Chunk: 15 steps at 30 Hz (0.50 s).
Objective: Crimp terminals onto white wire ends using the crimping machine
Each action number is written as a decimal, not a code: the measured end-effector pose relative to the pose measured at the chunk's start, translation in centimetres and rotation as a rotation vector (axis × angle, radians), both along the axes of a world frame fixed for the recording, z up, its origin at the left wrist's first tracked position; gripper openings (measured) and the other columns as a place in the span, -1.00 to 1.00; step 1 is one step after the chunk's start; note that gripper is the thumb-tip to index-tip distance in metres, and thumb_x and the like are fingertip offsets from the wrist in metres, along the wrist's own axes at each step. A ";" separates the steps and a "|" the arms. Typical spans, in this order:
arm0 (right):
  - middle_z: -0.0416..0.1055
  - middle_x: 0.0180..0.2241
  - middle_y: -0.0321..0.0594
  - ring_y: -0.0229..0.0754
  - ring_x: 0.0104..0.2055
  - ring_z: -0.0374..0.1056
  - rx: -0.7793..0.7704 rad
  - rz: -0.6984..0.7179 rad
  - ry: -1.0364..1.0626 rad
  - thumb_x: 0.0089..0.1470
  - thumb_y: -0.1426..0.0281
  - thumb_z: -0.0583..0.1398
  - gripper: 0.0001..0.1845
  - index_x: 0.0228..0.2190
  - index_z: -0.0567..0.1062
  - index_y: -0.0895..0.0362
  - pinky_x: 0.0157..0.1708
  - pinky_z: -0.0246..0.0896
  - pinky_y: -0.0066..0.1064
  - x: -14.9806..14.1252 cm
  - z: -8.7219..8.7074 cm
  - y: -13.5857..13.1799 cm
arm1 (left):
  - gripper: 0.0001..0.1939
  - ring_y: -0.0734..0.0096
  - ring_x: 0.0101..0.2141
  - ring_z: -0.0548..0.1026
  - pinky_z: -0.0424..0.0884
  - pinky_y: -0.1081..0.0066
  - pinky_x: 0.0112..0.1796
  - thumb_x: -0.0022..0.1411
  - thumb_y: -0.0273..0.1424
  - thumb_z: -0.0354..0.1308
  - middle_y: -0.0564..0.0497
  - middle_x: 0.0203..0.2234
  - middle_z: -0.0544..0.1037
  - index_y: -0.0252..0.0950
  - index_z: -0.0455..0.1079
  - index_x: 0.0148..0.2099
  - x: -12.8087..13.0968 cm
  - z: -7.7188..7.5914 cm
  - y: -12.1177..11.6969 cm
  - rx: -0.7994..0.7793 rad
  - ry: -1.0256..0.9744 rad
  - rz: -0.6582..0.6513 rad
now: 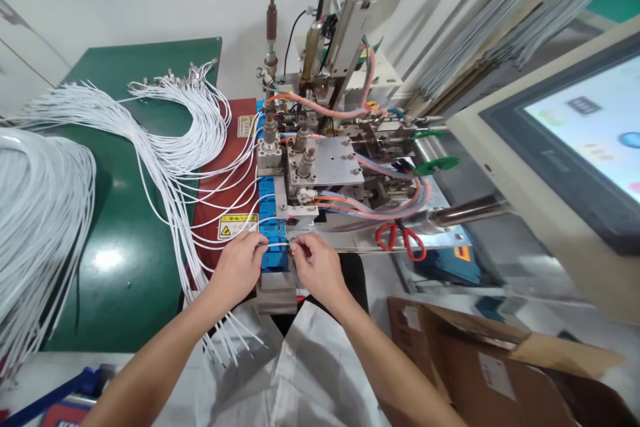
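A white cable (278, 245) stretches between my two hands over the blue fixture blocks (274, 259) at the machine's near end. My left hand (243, 257) pinches it on the left of the blocks. On the right, my right hand (317, 265) has thumb and forefinger closed at the cable's end; the tip between them is too small to make out. Several other white cables run from the bundle (165, 180) into blue blocks farther along the row. Behind my hands stands the metal machine (325, 160), with orange and grey air hoses.
Red-handled scissors (401, 240) lie on the machine's front edge. A spool of wire (430, 150) sits farther back. The screen (590, 120) juts in at right, above a cardboard box (480, 353). A green table (120, 280) at left bears a large cable coil (45, 213).
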State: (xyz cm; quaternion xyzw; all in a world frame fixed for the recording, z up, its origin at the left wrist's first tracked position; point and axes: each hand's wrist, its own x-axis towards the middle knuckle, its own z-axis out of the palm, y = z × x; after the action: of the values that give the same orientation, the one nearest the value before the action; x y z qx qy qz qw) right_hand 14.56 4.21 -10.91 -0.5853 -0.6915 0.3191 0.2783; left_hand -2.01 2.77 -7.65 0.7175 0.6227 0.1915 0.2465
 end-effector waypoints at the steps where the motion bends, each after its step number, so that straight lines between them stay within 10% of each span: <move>1: 0.38 -0.50 -0.22 -0.20 -0.47 0.27 -0.026 0.002 -0.004 -0.01 0.44 0.05 -0.87 -0.53 0.37 0.12 -0.45 0.10 -0.42 0.0 0.0 0.1 | -0.85 0.33 -0.32 0.44 0.35 0.33 -0.24 0.17 -0.53 -0.01 -0.03 -0.39 0.48 -0.31 0.38 -0.29 0.0 0.0 0.0 0.000 0.021 0.003; 15: 0.24 -0.60 -0.30 -0.24 -0.51 0.20 0.078 0.081 -0.006 0.16 0.27 -0.08 -0.65 -0.60 0.27 0.09 -0.47 0.01 -0.44 -0.2 -1.5 1.1 | -0.76 0.29 -0.33 0.43 0.37 0.31 -0.25 0.20 -0.56 -0.09 -0.11 -0.40 0.46 -0.36 0.42 -0.29 0.4 0.0 0.1 0.033 0.142 -0.035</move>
State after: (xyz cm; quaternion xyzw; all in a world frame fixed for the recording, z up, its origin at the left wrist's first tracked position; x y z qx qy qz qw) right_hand 14.36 5.32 -12.38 -0.5464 -0.7273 0.3014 0.2857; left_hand -1.58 2.87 -7.65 0.7441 0.6226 0.1459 0.1934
